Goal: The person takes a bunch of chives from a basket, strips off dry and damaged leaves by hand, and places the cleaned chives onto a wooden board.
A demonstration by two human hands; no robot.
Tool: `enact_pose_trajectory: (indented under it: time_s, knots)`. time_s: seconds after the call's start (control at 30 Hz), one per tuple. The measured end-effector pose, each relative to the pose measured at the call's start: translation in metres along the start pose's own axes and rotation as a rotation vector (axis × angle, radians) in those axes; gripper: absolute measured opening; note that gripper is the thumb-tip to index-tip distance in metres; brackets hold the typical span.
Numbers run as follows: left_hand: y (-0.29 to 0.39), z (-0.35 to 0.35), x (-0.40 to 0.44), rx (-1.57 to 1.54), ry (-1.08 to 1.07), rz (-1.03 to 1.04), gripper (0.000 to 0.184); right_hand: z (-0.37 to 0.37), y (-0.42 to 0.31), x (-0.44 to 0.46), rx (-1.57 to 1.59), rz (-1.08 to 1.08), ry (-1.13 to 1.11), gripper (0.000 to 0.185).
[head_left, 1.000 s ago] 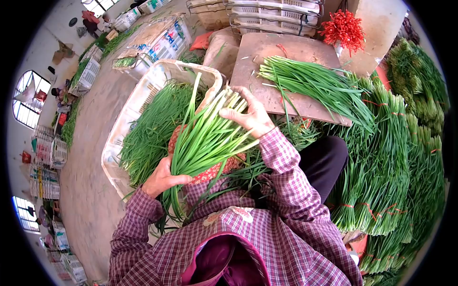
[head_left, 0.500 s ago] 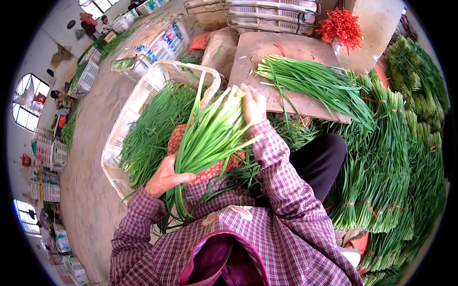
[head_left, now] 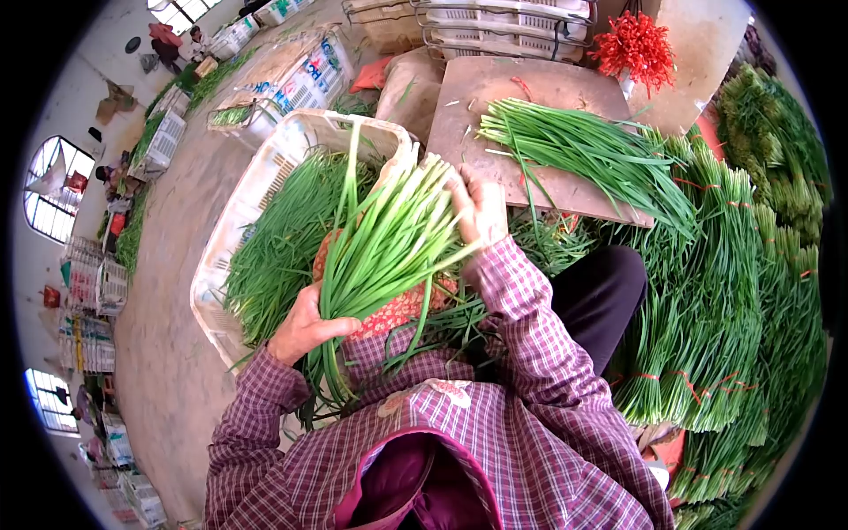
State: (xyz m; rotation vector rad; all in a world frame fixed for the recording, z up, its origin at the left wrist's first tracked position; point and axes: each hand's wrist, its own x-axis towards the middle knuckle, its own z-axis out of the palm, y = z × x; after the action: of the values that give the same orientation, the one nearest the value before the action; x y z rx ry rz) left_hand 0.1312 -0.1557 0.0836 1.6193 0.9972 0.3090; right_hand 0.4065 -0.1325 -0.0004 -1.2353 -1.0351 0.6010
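Observation:
A loose bunch of garlic chives [head_left: 389, 243] lies slantwise over my lap, pale stem ends up and to the right, green leaves hanging down. My left hand [head_left: 309, 329] is closed round its leafy lower part, thumb across the front. Up at the pale ends, my right hand [head_left: 481, 210] has its fingers curled against the stems at the bunch's right side; its fingertips are partly hidden. One stem sticks out to the right below that hand. Under the bunch shows a red patterned cloth [head_left: 397, 314].
A white plastic basket [head_left: 210, 265] holding more chives stands at left. Ahead, a board [head_left: 530, 78] carries another chive pile [head_left: 583, 150]. Red ties [head_left: 632, 53] hang at its far right corner. Tied chive bundles [head_left: 698, 291] are heaped at right. Stacked crates [head_left: 503, 35] stand behind.
My right hand has shifted slightly right and down, off the very tips of the stems. The bunch's stems have spread a little wider. My left hand stays in place.

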Motion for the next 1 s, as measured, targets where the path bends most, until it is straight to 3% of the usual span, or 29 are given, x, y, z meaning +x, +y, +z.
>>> enact_pose_trajectory:
  time_s: [0.03, 0.07, 0.1, 0.13, 0.17, 0.2, 0.23, 0.33, 0.4, 0.47, 0.53, 0.57, 0.67, 0.87, 0.9, 1.0]
  knots:
    - [0.001, 0.000, 0.002, 0.059, 0.013, 0.031, 0.051, -0.003, 0.009, 0.008, 0.074, 0.124, 0.015, 0.040]
    - [0.002, 0.000, 0.002, 0.116, 0.029, 0.061, 0.051, 0.003, 0.018, 0.019, 0.147, -0.074, 0.255, 0.042]
    - [-0.007, -0.004, 0.005, 0.194, 0.065, 0.204, 0.049, -0.025, -0.005, 0.027, 0.251, 0.322, 0.180, 0.037]
    - [-0.006, -0.010, 0.005, 0.194, 0.070, 0.207, 0.049, -0.042, 0.000, 0.038, 0.375, 0.224, 0.203, 0.024]
    - [-0.005, -0.017, 0.006, 0.496, 0.194, 0.297, 0.049, -0.054, -0.006, 0.046, 0.370, 0.052, 0.154, 0.019]
    - [-0.005, -0.020, 0.004, 0.798, 0.314, 0.371, 0.050, -0.060, -0.019, 0.048, 0.179, -0.123, 0.160, 0.030]
    - [-0.010, -0.024, 0.011, 0.903, 0.421, 0.555, 0.052, -0.057, -0.049, 0.039, 0.221, -0.227, 0.102, 0.042]
    - [0.009, -0.024, 0.022, 1.113, 0.514, 0.556, 0.059, -0.047, -0.083, 0.015, -0.128, -0.584, 0.118, 0.049]
    - [0.007, -0.028, 0.025, 1.148, 0.561, 0.587, 0.066, -0.036, -0.030, -0.011, -0.622, -0.611, -0.239, 0.051]
    - [0.004, -0.039, 0.021, 1.430, 0.567, 0.538, 0.072, -0.043, 0.014, -0.039, -1.216, 0.287, -0.893, 0.046]
    - [-0.011, -0.040, 0.018, 1.441, 0.551, 0.504, 0.078, -0.059, 0.011, -0.037, -1.173, 0.387, -0.904, 0.035]
    - [-0.018, -0.038, 0.016, 1.371, 0.576, 0.509, 0.079, -0.072, 0.011, -0.048, -0.884, 0.147, -0.561, 0.027]
    - [-0.022, -0.033, 0.012, 1.290, 0.601, 0.517, 0.082, -0.078, -0.009, -0.030, -0.721, -0.243, -0.320, 0.018]
    - [-0.032, -0.027, 0.010, 1.308, 0.626, 0.564, 0.082, -0.052, -0.059, -0.015, -0.431, -0.282, -0.246, 0.011]
    - [-0.033, -0.027, 0.010, 1.325, 0.619, 0.560, 0.082, -0.043, -0.050, -0.012, -0.412, -0.373, -0.225, 0.011]
    - [-0.032, -0.027, 0.007, 1.367, 0.583, 0.544, 0.081, -0.030, -0.044, -0.013, -0.537, -0.228, -0.331, 0.022]
